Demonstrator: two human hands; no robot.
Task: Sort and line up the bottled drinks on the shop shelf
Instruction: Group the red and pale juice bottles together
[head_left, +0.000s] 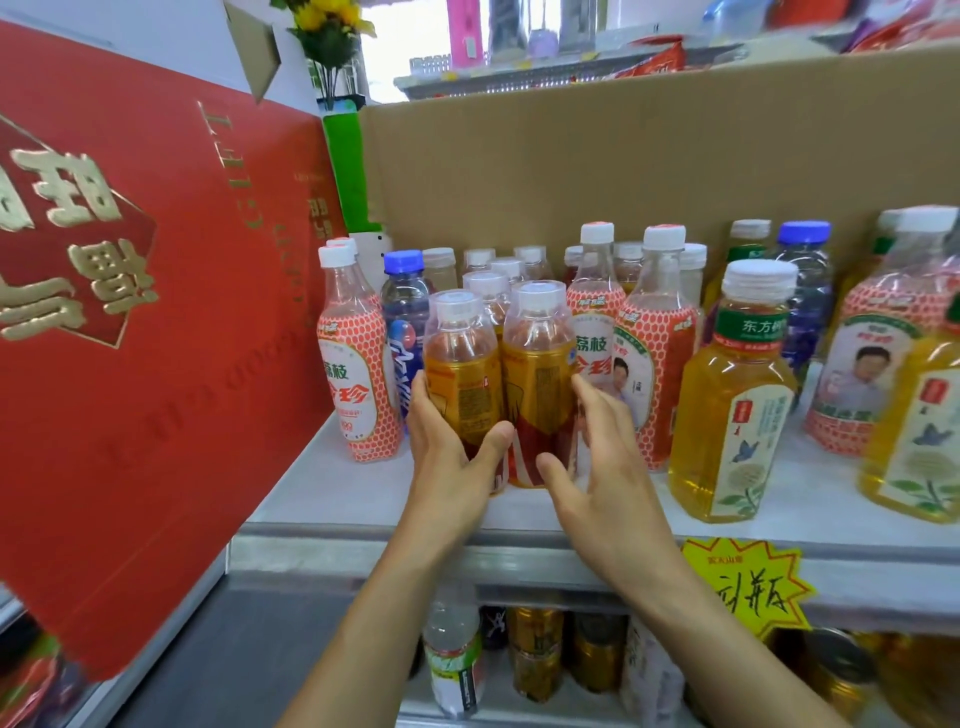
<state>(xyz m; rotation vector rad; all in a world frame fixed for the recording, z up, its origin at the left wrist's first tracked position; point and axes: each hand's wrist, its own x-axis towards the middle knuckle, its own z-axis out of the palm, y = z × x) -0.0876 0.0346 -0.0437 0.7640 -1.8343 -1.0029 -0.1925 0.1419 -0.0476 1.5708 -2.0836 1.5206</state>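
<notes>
1. My left hand (452, 452) grasps the left amber bottle (460, 364), with the thumb across its front and the fingers wrapped round its 9 o'clock side.
2. My right hand (597, 467) is released, I judge. Its fingers lie fairly straight against the 3 o'clock flank of the right amber bottle (537, 374), and the thumb is spread low at the front, cupping rather than clamping.
3. Both bottles stand upright near the shelf's (337, 483) front edge, side by side. They head a file of like-capped bottles (488, 283) running back toward 12 o'clock.
4. The relation that matters: the pair sits at 12 o'clock from my wrists, long axes vertical, with one hand on each and neither hand nearer. Squaring them up looks like a slide along the 6–12 line.
5. They have clear domed shoulders, translucent caps, gold labels over red bases and amber liquid.
6. The neighbours are tight. A blue-capped bottle (402, 306) stands at 9 o'clock and a red-patterned lychee bottle (654, 364) at 3 o'clock, just beside my right fingers, so either could get knocked.
</notes>
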